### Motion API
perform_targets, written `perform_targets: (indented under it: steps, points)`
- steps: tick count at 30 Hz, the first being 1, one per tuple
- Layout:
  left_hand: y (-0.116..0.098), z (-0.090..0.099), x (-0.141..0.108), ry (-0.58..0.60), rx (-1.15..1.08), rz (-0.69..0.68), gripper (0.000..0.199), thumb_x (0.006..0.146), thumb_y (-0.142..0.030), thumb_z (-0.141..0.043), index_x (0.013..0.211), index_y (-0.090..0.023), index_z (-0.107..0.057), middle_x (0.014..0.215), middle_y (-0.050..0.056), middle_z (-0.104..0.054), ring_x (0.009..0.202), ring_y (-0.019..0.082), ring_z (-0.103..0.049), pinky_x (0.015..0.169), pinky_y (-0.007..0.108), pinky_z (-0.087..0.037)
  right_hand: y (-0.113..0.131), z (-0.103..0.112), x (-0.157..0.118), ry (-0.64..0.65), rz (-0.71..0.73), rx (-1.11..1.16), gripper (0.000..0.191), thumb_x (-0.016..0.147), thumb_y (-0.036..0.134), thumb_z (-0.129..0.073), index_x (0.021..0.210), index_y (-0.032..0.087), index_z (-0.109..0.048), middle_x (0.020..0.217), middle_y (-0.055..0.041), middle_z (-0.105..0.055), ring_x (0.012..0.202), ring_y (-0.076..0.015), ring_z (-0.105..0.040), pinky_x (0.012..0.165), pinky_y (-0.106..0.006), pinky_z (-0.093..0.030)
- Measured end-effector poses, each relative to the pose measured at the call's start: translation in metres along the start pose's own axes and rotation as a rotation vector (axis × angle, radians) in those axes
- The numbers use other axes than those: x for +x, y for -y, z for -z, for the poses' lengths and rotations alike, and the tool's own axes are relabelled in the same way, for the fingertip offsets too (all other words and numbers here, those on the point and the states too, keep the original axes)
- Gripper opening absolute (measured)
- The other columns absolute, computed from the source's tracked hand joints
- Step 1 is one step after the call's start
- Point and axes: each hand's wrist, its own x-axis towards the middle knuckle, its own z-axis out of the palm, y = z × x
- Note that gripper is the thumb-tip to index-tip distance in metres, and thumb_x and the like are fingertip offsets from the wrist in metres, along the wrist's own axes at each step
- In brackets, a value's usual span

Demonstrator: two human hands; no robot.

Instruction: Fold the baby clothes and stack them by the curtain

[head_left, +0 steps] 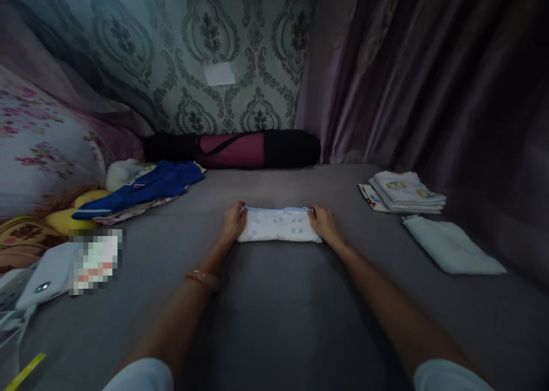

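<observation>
A white cloth (278, 225) with a small pale-blue pattern and a light-blue far edge lies folded into a wide rectangle on the grey sheet (274, 311). At its far left corner, my left hand (234, 220) pinches the edge, with a bracelet on that wrist. My right hand (323, 222) has its fingers closed on the far right corner. The cloth lies flat between both hands.
Folded white cloths (405, 191) are stacked at the right, with a pale folded cloth (454, 245) nearer. Blue clothing (150, 188), yellow plush and a white device (49, 274) with cables lie left. A black and maroon bag (235, 150) lies along the wall.
</observation>
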Motion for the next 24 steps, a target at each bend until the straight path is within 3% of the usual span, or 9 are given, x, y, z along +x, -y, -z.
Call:
perform_targets:
  steps: [5,8,11,13,15,19,24]
  points:
    - [-0.014,0.01,-0.001,0.011,0.156,0.078,0.034,0.09,-0.025,-0.044,0.119,-0.01,-0.053,0.106,0.017,-0.064,0.099,0.026,-0.061,0.086,0.037,-0.046,0.017,0.011,-0.008,-0.024,0.059,-0.138,0.033,0.093,0.022,-0.037,0.117,0.015,-0.059,0.115,-0.0139,-0.061,0.109,-0.0234,-0.056,0.092,-0.034,-0.041]
    - [-0.033,0.019,-0.015,-0.019,0.248,-0.076,0.037,0.093,-0.03,-0.038,0.122,-0.01,-0.052,0.117,0.017,-0.06,0.106,0.026,-0.058,0.092,0.038,-0.044,0.042,0.021,-0.023,-0.012,0.212,-0.168,0.039,0.097,0.026,-0.03,0.123,0.014,-0.056,0.125,-0.0149,-0.058,0.116,-0.0246,-0.051,0.099,-0.039,-0.036]
    - [-0.052,0.015,-0.036,0.146,0.26,-0.294,0.041,0.096,-0.031,-0.03,0.127,-0.014,-0.05,0.128,0.013,-0.057,0.12,0.024,-0.051,0.102,0.039,-0.037,0.065,0.021,-0.04,0.114,0.471,-0.123,0.048,0.098,0.035,-0.024,0.136,0.017,-0.046,0.143,-0.0101,-0.045,0.133,-0.0239,-0.036,0.111,-0.042,-0.024]
    - [-0.06,0.008,-0.048,0.236,0.311,-0.325,0.045,0.097,-0.034,-0.026,0.132,-0.015,-0.048,0.139,0.012,-0.05,0.133,0.026,-0.039,0.11,0.043,-0.029,0.074,0.015,-0.046,0.199,0.572,-0.126,0.051,0.098,0.038,-0.023,0.142,0.018,-0.04,0.149,-0.0074,-0.037,0.14,-0.0245,-0.025,0.114,-0.046,-0.016]
    - [-0.062,0.0,-0.055,0.277,0.384,-0.293,0.05,0.098,-0.038,-0.024,0.137,-0.015,-0.044,0.146,0.011,-0.042,0.139,0.028,-0.029,0.113,0.047,-0.021,0.076,0.006,-0.048,0.254,0.59,-0.139,0.053,0.098,0.039,-0.023,0.145,0.019,-0.035,0.152,-0.0066,-0.032,0.142,-0.0255,-0.02,0.114,-0.049,-0.012]
    - [-0.056,-0.005,-0.053,0.314,0.454,-0.282,0.058,0.096,-0.048,-0.021,0.142,-0.018,-0.039,0.15,0.009,-0.036,0.141,0.03,-0.024,0.114,0.053,-0.013,0.073,-0.003,-0.043,0.323,0.559,-0.138,0.054,0.098,0.041,-0.02,0.147,0.022,-0.031,0.153,-0.0051,-0.029,0.142,-0.0272,-0.02,0.113,-0.055,-0.012]
    - [-0.041,-0.001,-0.041,0.384,0.413,-0.255,0.071,0.09,-0.065,-0.018,0.146,-0.023,-0.033,0.153,0.007,-0.029,0.142,0.03,-0.02,0.113,0.054,-0.012,0.066,0.0,-0.036,0.4,0.577,-0.116,0.057,0.097,0.047,-0.017,0.147,0.023,-0.03,0.153,-0.0047,-0.028,0.141,-0.0266,-0.022,0.112,-0.055,-0.015]
